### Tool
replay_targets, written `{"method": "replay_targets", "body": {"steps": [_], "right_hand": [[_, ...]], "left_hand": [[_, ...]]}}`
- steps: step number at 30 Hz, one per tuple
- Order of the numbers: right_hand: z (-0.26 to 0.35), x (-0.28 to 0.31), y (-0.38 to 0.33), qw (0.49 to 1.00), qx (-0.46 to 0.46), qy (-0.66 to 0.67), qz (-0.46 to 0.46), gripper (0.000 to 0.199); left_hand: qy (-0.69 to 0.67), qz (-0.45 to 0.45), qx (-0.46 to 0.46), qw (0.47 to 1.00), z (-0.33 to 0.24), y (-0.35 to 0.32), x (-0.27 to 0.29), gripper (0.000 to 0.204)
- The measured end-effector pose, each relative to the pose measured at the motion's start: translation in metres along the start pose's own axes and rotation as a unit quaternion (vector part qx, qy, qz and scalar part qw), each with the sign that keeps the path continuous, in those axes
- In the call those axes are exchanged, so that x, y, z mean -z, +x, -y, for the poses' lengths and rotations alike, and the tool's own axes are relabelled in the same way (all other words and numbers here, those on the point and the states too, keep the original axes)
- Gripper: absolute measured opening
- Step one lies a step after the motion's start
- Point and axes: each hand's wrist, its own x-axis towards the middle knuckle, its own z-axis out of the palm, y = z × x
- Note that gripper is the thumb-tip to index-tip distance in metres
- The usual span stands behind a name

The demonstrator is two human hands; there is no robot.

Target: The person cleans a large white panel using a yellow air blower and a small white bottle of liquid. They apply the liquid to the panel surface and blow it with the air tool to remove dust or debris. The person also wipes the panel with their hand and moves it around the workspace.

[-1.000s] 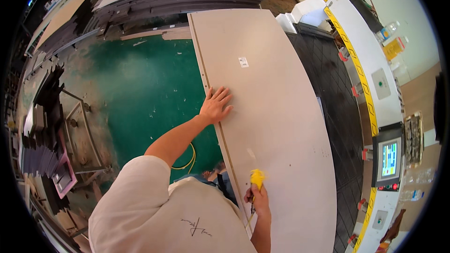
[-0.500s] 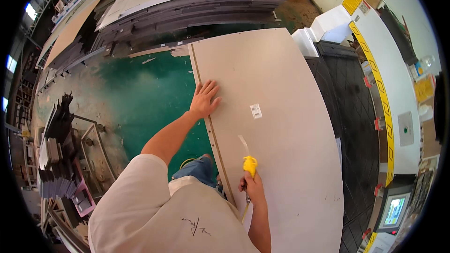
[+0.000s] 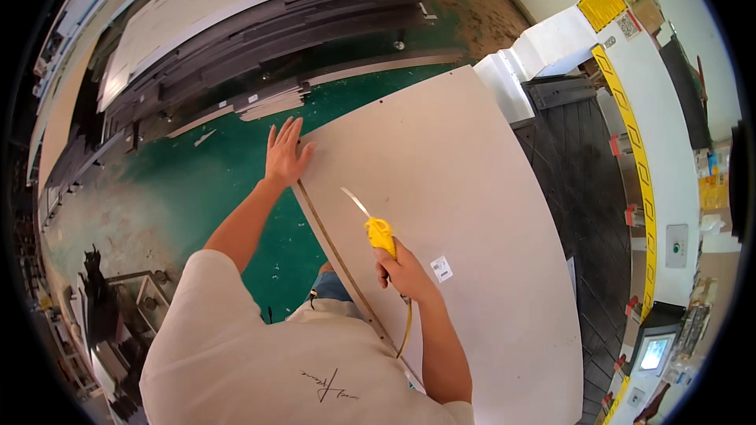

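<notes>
A large pale board (image 3: 465, 189) lies before me, a white label (image 3: 441, 268) stuck on its face. Near its far left corner, my left hand (image 3: 287, 154) is open with fingers spread, resting at the board's edge. In my right hand (image 3: 405, 271) I grip a yellow air blow gun (image 3: 379, 234). The gun's thin, bent metal nozzle (image 3: 356, 201) points forward and left above the board. From the gun's lower end a yellow hose (image 3: 406, 332) runs back toward my body. Small dark holes show along the board's edges.
Beyond the green floor (image 3: 213, 177) stands a stack of dark and pale boards (image 3: 276, 39). To the right are a machine's black bed (image 3: 583, 212) and its white frame with a yellow strip (image 3: 630, 134). A lit screen (image 3: 654, 352) sits low on the right. Metal racking (image 3: 150, 299) is at left.
My left hand has moved forward and left along the board's edge. The blow gun has moved forward and left in my right hand. My view has turned, and the board appears rotated.
</notes>
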Motion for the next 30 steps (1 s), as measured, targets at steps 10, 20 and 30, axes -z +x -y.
{"method": "replay_targets", "body": {"steps": [10, 20, 30], "right_hand": [[0.103, 0.068, 0.061, 0.99, -0.066, -0.089, -0.082, 0.021], [0.111, 0.112, 0.066, 0.919, 0.001, 0.029, -0.394, 0.023], [0.095, 0.163, 0.044, 0.84, -0.037, 0.051, -0.539, 0.025]], "left_hand": [[0.031, 0.092, -0.035, 0.995, -0.078, 0.058, -0.044, 0.077], [-0.01, 0.098, -0.16, 0.982, -0.207, 0.211, -0.148, 0.079], [0.027, 0.151, -0.283, 0.947, -0.297, 0.299, -0.207, 0.072]]}}
